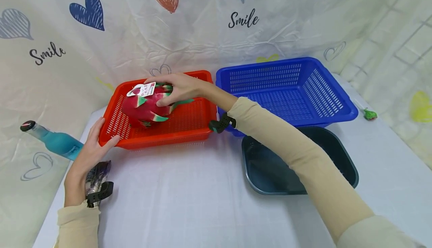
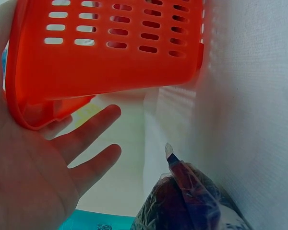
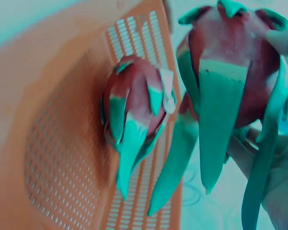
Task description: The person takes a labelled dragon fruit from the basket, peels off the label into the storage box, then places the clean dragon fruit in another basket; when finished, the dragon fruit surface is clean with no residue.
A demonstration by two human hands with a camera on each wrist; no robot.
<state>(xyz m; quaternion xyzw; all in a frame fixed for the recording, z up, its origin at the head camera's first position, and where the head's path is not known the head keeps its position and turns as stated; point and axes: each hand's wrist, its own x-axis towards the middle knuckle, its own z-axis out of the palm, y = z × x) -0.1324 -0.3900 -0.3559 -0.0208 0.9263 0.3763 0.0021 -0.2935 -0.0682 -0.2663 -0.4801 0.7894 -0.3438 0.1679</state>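
Note:
A pink dragon fruit with green scales is gripped by my right hand, over the red plastic basket. A second dragon fruit, with a white label on its side, sits inside the basket in the right wrist view. The two fruits overlap from the head view. My left hand holds the basket's near left corner. Its thumb lies along the front rim and its fingers along the left side; the left wrist view shows the lower fingers spread past the rim.
A bottle of blue liquid and a dark package in clear wrap are by my left wrist. To the right stands a blue basket, with a dark green tray before it. A small green-wrapped item lies far right.

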